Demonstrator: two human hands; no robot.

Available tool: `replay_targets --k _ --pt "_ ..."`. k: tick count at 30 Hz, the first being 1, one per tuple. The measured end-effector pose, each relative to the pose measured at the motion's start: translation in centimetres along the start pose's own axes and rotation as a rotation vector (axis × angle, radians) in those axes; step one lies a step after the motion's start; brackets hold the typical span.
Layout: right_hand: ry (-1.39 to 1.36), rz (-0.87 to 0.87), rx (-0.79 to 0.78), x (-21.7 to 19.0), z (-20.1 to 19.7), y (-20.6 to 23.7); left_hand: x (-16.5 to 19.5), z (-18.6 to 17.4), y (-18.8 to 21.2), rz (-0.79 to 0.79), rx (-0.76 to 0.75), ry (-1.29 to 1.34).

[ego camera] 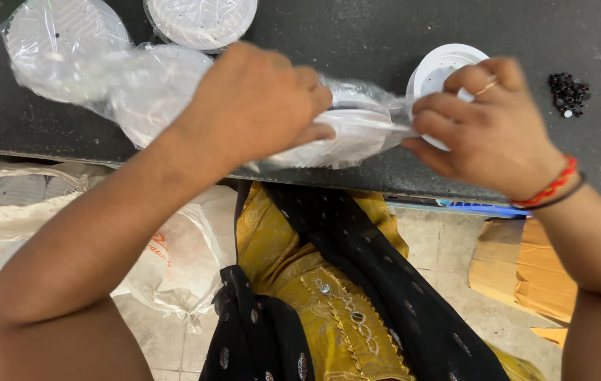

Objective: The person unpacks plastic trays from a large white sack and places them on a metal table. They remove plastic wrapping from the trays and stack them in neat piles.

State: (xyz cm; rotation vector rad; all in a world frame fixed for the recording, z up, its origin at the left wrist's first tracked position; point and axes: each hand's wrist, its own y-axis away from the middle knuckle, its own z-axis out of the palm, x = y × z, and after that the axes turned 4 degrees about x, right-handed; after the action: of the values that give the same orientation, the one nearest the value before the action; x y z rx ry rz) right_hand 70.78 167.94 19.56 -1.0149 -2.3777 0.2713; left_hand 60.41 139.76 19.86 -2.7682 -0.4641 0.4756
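My left hand (254, 99) grips a white round disc-shaped part (343, 137) that lies inside a clear plastic bag (364, 120), over the front edge of a dark table (357, 35). My right hand (487, 127) pinches the open end of that bag with thumb and fingers; it wears a ring and red and black wrist bands. Behind my right hand, partly hidden, stands a stack of white round parts (441, 63).
More bagged white discs (67, 49) lie at the table's left, and another disc (201, 21) at the top. A small heap of black screws (568, 93) lies at the right. Below are white sacks (173, 261), cardboard (526, 271) and my yellow and black clothing.
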Motion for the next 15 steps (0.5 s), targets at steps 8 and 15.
replay_targets --k 8,15 --pt "-0.101 0.172 -0.2 1.3 -3.2 -0.3 -1.8 0.2 -0.4 0.15 0.349 -0.007" --pt "-0.82 0.237 -0.174 -0.3 3.2 -4.3 -0.2 1.9 -2.4 0.27 0.725 0.085"
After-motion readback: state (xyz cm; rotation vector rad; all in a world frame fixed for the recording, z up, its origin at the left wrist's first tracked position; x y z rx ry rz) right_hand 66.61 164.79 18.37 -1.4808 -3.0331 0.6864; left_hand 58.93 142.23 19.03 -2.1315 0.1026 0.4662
